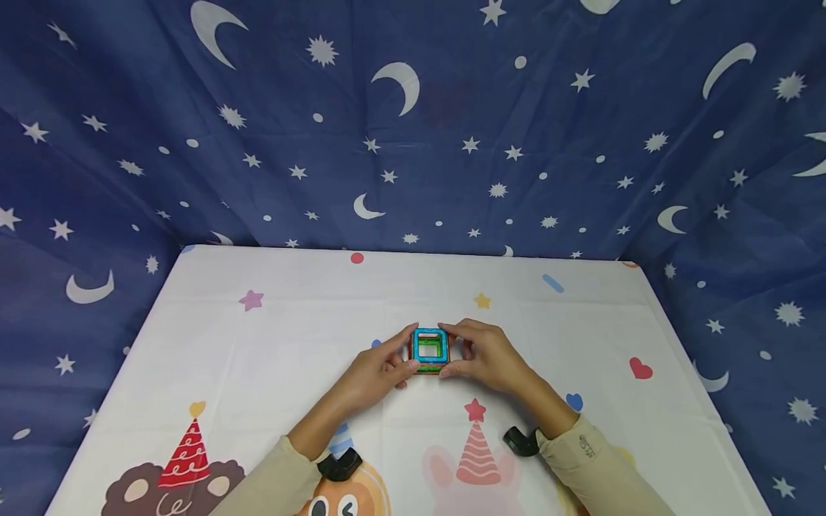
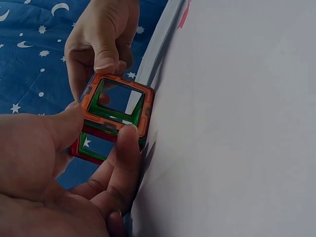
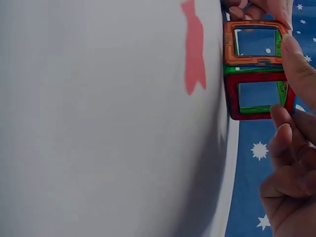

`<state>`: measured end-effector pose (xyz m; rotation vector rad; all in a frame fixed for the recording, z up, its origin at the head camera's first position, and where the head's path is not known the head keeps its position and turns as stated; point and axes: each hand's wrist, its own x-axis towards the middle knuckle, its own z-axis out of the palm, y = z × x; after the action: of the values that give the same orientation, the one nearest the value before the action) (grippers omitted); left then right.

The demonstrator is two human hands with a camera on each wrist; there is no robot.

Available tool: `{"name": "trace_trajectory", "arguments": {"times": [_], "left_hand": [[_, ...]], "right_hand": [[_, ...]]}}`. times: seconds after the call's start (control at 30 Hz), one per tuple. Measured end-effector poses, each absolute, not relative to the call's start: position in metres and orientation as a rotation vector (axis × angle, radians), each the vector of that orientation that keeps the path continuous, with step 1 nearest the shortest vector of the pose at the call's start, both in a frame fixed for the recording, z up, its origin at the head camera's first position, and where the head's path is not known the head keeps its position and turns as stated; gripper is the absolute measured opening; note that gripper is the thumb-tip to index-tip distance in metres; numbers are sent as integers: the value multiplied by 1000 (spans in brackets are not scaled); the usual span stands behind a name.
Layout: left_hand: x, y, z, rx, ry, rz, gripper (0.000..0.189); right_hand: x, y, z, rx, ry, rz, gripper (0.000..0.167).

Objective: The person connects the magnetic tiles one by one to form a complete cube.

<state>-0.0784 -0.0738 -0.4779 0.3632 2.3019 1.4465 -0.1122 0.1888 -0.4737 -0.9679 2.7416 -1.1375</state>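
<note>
A small cube of open-framed magnetic tiles sits on the white tabletop between both hands, its blue square frame uppermost. My left hand grips its left side, index finger at the far corner and thumb at the near one. From the right, my right hand pinches it in the same way. An orange tile and a green one show as sides in the left wrist view. On another side, in the right wrist view, is a red tile, beside my right fingers.
The white cloth on the table carries printed stars, hearts and party-hat animals. Dark blue curtains with moons and stars stand behind and at both sides. Black wrist devices sit by both cuffs.
</note>
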Motion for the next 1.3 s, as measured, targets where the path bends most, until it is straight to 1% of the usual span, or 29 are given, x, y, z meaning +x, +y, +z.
{"name": "trace_trajectory", "arguments": {"times": [0.27,0.43,0.63,1.0,1.23,1.3], "left_hand": [[-78,-73,-478,413,2336,1390,64],[-79,-73,-479,461,2380,1362,67],[-79,-75,-481,433,2375,1393,74],[-81,-78,-479,462,2389,1378,68],[-81,-77,-479,450,2355,1383,68],[-80,-77,-479,445,2352,1387,68]], "right_hand": [[-111,188,-471,-871,2734,-1101,69],[-111,189,-469,-829,2705,-1099,73],[-111,191,-469,-793,2692,-1061,76],[-117,186,-463,-828,2721,-1006,74],[-120,190,-457,-870,2654,-906,74],[-125,195,-453,-900,2581,-929,67]]}}
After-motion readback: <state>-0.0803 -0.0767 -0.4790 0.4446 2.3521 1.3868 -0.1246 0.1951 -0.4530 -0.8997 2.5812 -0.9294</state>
